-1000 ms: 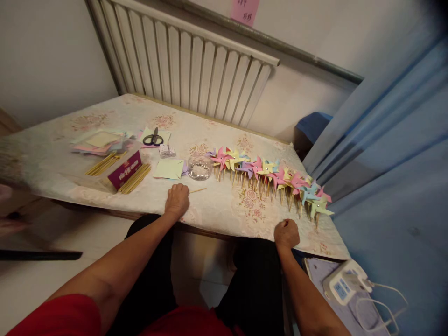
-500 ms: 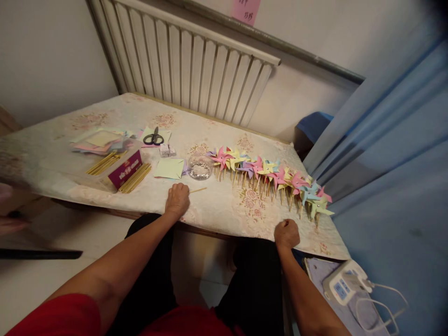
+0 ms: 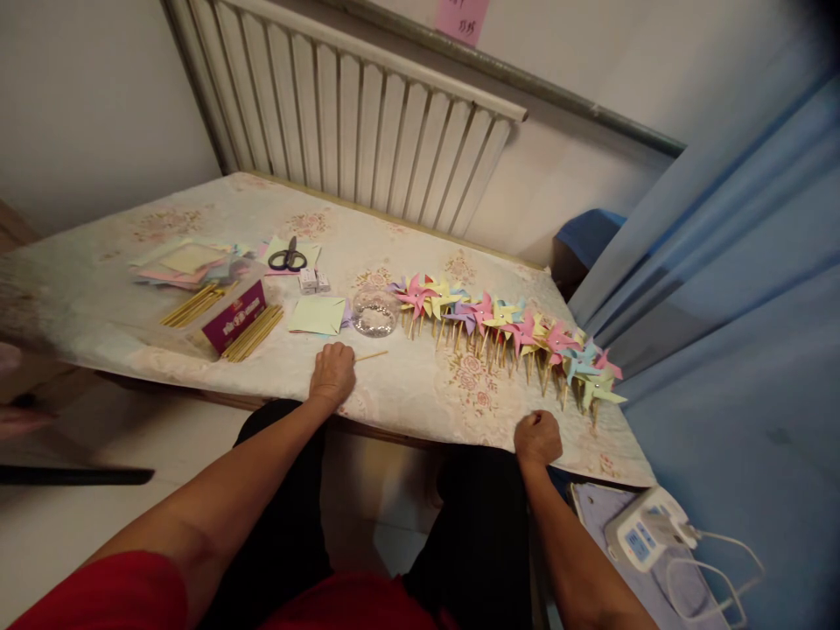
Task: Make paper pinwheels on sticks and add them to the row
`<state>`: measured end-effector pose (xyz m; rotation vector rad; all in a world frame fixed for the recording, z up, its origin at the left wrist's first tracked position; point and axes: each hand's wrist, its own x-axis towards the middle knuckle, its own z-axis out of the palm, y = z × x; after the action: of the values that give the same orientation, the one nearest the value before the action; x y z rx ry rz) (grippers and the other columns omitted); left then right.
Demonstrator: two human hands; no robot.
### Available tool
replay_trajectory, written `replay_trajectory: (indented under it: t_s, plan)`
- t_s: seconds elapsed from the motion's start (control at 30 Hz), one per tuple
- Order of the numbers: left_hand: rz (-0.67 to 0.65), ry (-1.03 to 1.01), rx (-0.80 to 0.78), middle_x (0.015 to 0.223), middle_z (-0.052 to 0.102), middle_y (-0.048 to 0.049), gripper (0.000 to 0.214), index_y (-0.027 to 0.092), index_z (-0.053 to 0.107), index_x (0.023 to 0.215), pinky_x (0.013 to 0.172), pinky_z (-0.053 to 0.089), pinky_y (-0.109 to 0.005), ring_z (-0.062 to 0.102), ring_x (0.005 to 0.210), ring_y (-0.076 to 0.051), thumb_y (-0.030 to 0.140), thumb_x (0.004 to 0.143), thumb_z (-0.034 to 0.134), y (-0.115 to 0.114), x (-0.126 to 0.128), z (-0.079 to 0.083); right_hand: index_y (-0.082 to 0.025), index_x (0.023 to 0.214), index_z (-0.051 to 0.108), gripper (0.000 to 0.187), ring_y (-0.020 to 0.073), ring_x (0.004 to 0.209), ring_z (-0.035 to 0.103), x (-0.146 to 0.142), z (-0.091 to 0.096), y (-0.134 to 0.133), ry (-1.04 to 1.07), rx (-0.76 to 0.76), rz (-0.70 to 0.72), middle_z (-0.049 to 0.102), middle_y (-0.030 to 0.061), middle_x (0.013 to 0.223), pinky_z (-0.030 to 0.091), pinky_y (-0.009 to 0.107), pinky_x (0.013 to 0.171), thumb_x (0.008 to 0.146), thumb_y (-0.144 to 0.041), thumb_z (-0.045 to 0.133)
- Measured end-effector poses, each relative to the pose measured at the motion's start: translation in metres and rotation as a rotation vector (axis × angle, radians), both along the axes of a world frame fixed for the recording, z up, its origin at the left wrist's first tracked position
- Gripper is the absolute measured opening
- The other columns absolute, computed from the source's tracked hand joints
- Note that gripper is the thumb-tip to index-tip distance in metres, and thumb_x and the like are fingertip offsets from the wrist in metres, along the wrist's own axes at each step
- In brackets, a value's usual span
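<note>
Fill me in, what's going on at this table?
Someone is at a cloth-covered table with paper pinwheels and parts. Their left hand rests on the cloth, a thin stick showing past it; whether it's gripped, I can't tell. The right hand is curled at the near edge. The pinwheels lie in a row to the right. A clear dish, paper squares, scissors and a box of sticks are further left.

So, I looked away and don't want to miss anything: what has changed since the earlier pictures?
Nothing on the table visibly moved, and I see nothing taken up or let go. The left hand stays by the thin stick, the right hand near the front edge; the pinwheels and scissors are where they were.
</note>
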<state>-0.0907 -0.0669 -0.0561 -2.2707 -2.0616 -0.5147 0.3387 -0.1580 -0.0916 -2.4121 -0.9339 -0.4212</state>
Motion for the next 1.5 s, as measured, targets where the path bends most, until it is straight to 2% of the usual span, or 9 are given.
replay_trajectory:
  t_s: [0.5,0.77,1.0,1.2,1.3,1.4,1.5]
  plan:
    - [-0.029,0.003,-0.016,0.103,0.061,-0.0153,0.026,0.015,0.064,0.095,0.087,0.037,-0.044,0.049,0.102,-0.031,0.019,0.095,0.038,0.003,0.000,-0.001,-0.018,0.096,0.072,0.023,0.0191,0.074,0.056,0.001,0.000,0.000,-0.004,0.003,0.005,0.069,0.0093,0.091,0.028,0.029,0.060,0.087,-0.022,0.051]
    - [-0.168,0.038,-0.077,0.105,0.062,-0.0172,0.026,0.015,0.064,0.097,0.088,0.036,-0.044,0.050,0.104,-0.031,0.015,0.094,0.038,0.016,0.014,0.003,-0.017,0.096,0.073,0.023,0.0191,0.072,0.056,0.000,0.001,-0.001,0.017,-0.016,-0.012,0.070,0.0098,0.093,0.027,0.029,0.059,0.087,-0.023,0.052]
    - [-0.177,-0.011,-0.117,0.104,0.064,-0.0149,0.020,0.017,0.064,0.098,0.087,0.036,-0.044,0.050,0.104,-0.032,0.032,0.094,0.051,0.026,0.024,0.007,-0.017,0.097,0.073,0.025,0.0192,0.073,0.056,-0.002,0.004,-0.002,-0.005,-0.009,-0.012,0.070,0.0097,0.092,0.028,0.030,0.060,0.086,-0.022,0.051]
    - [-0.162,0.044,-0.131,0.101,0.065,-0.0178,0.024,0.013,0.064,0.096,0.084,0.038,-0.044,0.053,0.104,-0.034,0.022,0.096,0.042,0.026,0.028,0.007,-0.017,0.096,0.073,0.024,0.0194,0.072,0.056,0.001,0.002,-0.002,-0.014,-0.015,-0.018,0.070,0.0098,0.092,0.028,0.030,0.060,0.086,-0.021,0.052]
    - [-0.177,-0.043,-0.173,0.100,0.065,-0.0165,0.028,0.013,0.062,0.100,0.080,0.040,-0.039,0.059,0.096,-0.029,0.019,0.098,0.034,0.023,0.034,0.010,-0.016,0.095,0.073,0.024,0.0196,0.073,0.056,0.001,0.002,-0.001,-0.010,-0.012,-0.019,0.070,0.0101,0.092,0.028,0.030,0.060,0.086,-0.022,0.051]
    - [-0.189,-0.216,-0.224,0.102,0.067,-0.0123,0.027,0.017,0.059,0.102,0.074,0.040,-0.035,0.061,0.088,-0.025,0.023,0.099,0.034,0.025,0.046,0.015,-0.017,0.095,0.073,0.025,0.0198,0.073,0.056,0.000,0.003,-0.001,-0.014,-0.009,-0.016,0.070,0.0094,0.091,0.028,0.030,0.060,0.086,-0.023,0.051]
    - [-0.236,-0.464,-0.277,0.091,0.067,-0.0069,0.020,0.019,0.059,0.089,0.073,0.040,-0.033,0.060,0.084,-0.022,0.023,0.095,0.041,0.034,0.062,0.022,-0.017,0.096,0.073,0.025,0.0198,0.074,0.056,0.000,0.004,-0.001,-0.019,-0.010,-0.017,0.070,0.0091,0.091,0.029,0.030,0.060,0.086,-0.022,0.050]
